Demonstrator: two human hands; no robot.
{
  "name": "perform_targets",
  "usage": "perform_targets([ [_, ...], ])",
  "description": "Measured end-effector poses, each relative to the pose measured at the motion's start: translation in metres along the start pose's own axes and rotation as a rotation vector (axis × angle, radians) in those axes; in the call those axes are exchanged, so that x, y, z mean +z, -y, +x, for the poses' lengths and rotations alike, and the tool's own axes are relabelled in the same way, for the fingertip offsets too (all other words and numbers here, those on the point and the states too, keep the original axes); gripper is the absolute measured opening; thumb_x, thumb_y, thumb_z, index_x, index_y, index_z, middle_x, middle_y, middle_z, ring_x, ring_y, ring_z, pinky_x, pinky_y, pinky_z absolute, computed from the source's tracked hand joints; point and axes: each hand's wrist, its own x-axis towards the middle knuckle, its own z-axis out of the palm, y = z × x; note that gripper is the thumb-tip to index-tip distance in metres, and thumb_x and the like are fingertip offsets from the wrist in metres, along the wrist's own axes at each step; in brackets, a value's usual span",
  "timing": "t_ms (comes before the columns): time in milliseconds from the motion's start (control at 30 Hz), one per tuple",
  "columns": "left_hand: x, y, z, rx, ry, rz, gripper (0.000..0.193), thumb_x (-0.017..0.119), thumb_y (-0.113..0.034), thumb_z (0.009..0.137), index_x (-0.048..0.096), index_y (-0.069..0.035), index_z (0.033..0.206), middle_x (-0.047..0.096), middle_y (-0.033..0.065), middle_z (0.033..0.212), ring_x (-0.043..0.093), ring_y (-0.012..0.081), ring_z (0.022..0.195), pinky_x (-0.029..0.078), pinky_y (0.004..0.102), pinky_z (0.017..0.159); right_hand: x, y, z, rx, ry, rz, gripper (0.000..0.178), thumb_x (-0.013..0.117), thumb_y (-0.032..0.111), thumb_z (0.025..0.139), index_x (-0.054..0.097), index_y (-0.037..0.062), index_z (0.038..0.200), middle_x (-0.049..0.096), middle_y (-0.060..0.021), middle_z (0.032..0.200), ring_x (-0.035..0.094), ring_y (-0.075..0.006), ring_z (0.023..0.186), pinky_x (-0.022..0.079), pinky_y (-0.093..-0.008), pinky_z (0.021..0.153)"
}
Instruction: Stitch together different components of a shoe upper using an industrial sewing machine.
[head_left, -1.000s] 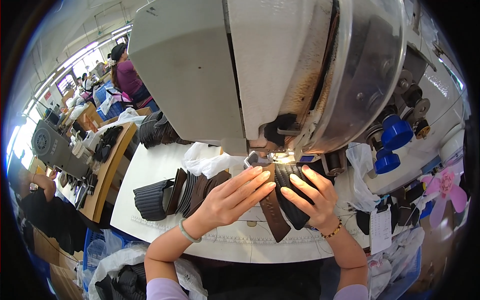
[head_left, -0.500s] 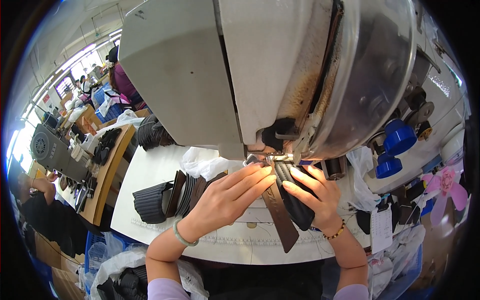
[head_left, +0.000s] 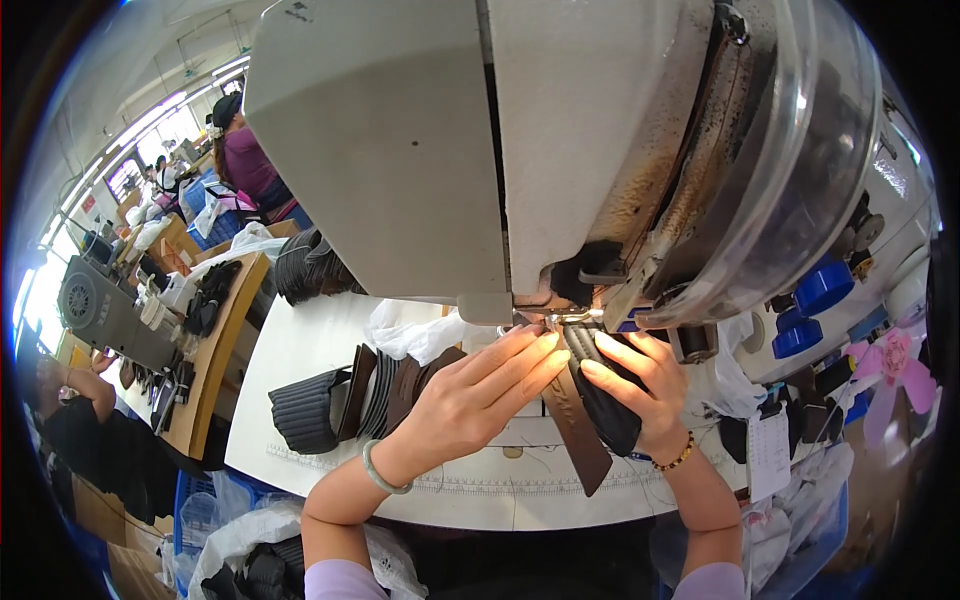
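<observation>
Under the head of a large grey sewing machine (head_left: 390,150), both my hands are on the work by the lit needle area. My left hand (head_left: 480,390) has its fingers straight and close together, pressed onto the upper end of a dark brown strap (head_left: 580,440) with stamped marks; its thumb is hidden. My right hand (head_left: 645,390) grips a black padded, ribbed strap piece (head_left: 605,405) lying along the brown one, with its thumb and fingers over it. Both pieces' far ends disappear under the machine. The needle itself cannot be made out.
Left on the white table (head_left: 270,400) stand a black ribbed piece (head_left: 305,410), brown pieces and a crumpled white plastic bag (head_left: 415,330). Blue knobs (head_left: 822,287) and a pink flower (head_left: 890,370) are at right. Other people work at left.
The machine and table have shifted slightly right in view. Both hands stay on the straps near the needle area, with little visible change in their hold.
</observation>
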Motion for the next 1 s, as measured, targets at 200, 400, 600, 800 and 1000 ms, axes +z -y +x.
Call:
perform_targets([
  [200, -0.003, 0.005, -0.004, 0.047, 0.054, 0.029, 0.042, 0.060, -0.003, 0.077, 0.062, 0.001, 0.119, 0.061, 0.0105, 0.120, 0.059, 0.0256, 0.114, 0.055, 0.0335, 0.090, 0.001, 0.001, -0.003, -0.028, -0.012, -0.034, 0.037, 0.073, 0.018, 0.064, 0.074, 0.0214, 0.100, 0.062, 0.0025, 0.087, 0.061, -0.0189, 0.088, 0.050, -0.0315, 0.074],
  [400, -0.002, 0.004, -0.001, 0.049, 0.072, 0.023, 0.043, 0.060, -0.004, 0.077, 0.061, 0.000, 0.120, 0.061, 0.0102, 0.121, 0.059, 0.0252, 0.113, 0.056, 0.0331, 0.090, 0.001, 0.000, -0.004, -0.029, -0.031, -0.040, 0.034, 0.072, 0.017, 0.065, 0.075, 0.0212, 0.098, 0.061, 0.0023, 0.087, 0.061, -0.0188, 0.088, 0.050, -0.0314, 0.075],
  [600, -0.005, 0.003, -0.002, 0.022, 0.102, 0.004, 0.045, 0.061, -0.003, 0.075, 0.061, 0.001, 0.119, 0.059, 0.0102, 0.115, 0.058, 0.0267, 0.114, 0.056, 0.0339, 0.089, -0.006, 0.002, 0.002, -0.017, 0.050, -0.035, 0.031, 0.071, 0.018, 0.067, 0.074, 0.0213, 0.098, 0.064, 0.0011, 0.091, 0.061, -0.0196, 0.090, 0.049, -0.0317, 0.077],
  [800, -0.003, 0.007, -0.006, 0.026, 0.068, -0.039, 0.050, 0.061, 0.000, 0.067, 0.062, 0.003, 0.117, 0.057, 0.0113, 0.109, 0.059, 0.0286, 0.110, 0.057, 0.0354, 0.087, -0.007, 0.005, 0.004, -0.007, 0.089, -0.032, 0.031, 0.071, 0.017, 0.069, 0.073, 0.0224, 0.099, 0.066, -0.0005, 0.094, 0.061, -0.0192, 0.090, 0.048, -0.0323, 0.078],
  [1000, 0.005, 0.006, -0.007, -0.001, 0.005, -0.048, 0.048, 0.065, 0.001, 0.064, 0.063, 0.004, 0.112, 0.058, 0.0106, 0.105, 0.061, 0.0280, 0.109, 0.057, 0.0351, 0.085, -0.004, -0.001, 0.006, -0.020, 0.064, -0.012, 0.030, 0.072, 0.016, 0.068, 0.073, 0.0214, 0.098, 0.066, -0.0009, 0.093, 0.062, -0.0189, 0.084, 0.047, -0.0318, 0.073],
])
